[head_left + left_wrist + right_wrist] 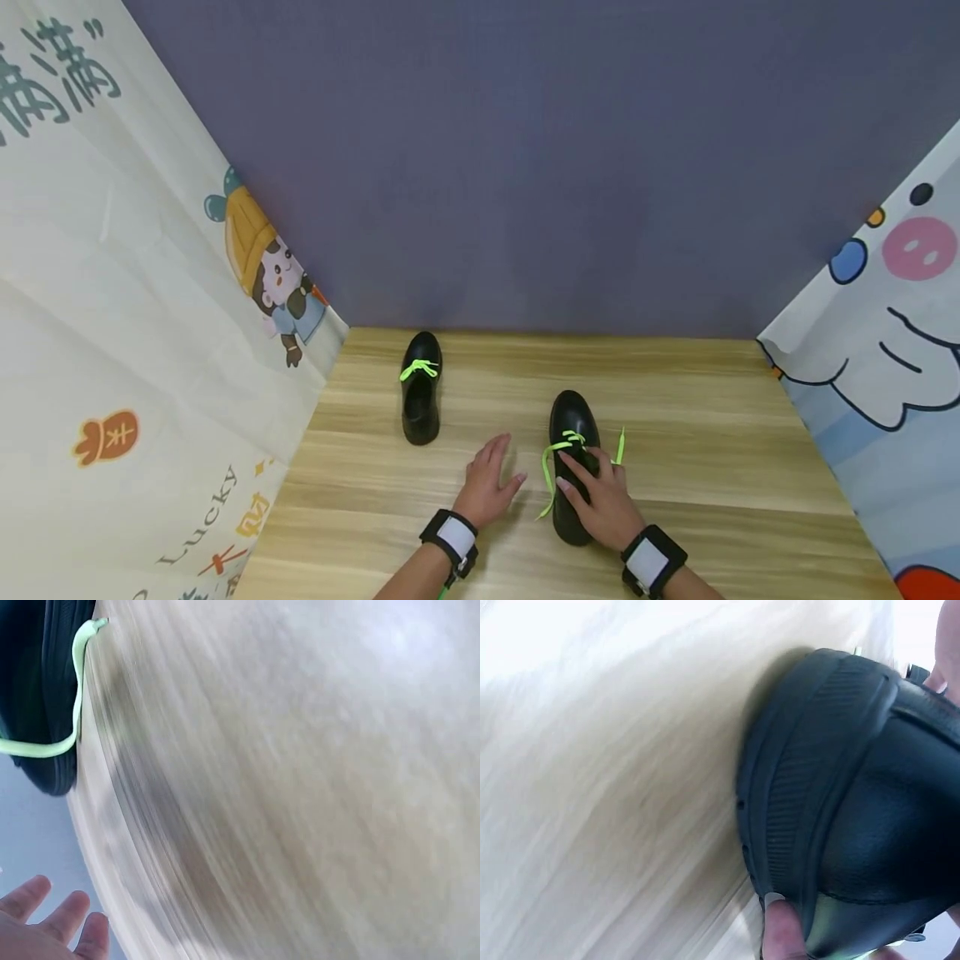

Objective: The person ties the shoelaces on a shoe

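A black leather shoe (572, 412) with a bright green shoelace (548, 477) points away from me, right of the middle in the head view. The lace ends spread loosely to either side of it. My right hand (609, 505) grips this shoe across its opening, fingers and thumb spread over it. In the right wrist view, a fingertip (784, 930) presses the sole edge near the shoe's rounded end. My left hand (483, 490) hovers left of the shoe, fingers extended and holding nothing. The left wrist view shows its fingertips (66, 919) apart from the shoe and lace.
The matching black shoe (421, 412), its green lace tied in a bow, stands farther back on the left. Both shoes are on a wood-grain surface (712, 433). A dark panel (525, 167) rises behind, with printed cloths (150, 333) at the sides.
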Demonstrator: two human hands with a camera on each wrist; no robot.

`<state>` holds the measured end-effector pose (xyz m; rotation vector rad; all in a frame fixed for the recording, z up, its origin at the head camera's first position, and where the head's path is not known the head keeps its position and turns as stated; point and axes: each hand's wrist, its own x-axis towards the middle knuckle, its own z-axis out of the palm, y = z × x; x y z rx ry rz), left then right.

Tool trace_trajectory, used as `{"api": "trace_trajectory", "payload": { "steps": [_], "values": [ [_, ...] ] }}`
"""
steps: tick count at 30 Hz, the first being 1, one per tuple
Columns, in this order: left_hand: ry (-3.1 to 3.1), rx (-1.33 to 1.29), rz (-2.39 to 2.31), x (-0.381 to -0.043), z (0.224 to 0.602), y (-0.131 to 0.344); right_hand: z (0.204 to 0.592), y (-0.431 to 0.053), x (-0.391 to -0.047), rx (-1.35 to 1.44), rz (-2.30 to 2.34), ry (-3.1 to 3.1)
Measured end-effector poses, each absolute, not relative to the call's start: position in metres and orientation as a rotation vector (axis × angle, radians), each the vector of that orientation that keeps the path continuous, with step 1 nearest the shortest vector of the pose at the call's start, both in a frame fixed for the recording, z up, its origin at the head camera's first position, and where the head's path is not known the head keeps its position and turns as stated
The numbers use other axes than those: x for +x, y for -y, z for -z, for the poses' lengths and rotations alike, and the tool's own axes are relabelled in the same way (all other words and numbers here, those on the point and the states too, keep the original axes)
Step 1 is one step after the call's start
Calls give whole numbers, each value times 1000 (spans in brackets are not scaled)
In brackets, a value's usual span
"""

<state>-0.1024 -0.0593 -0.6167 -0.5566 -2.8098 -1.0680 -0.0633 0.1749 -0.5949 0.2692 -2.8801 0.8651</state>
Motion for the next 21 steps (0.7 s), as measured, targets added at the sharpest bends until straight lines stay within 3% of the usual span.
{"api": "trace_trajectory", "payload": {
  "steps": [21],
  "values": [
    [2834,-792,1076,-94,614,46,598,-140,-50,359,-851,2906]
  ]
}}
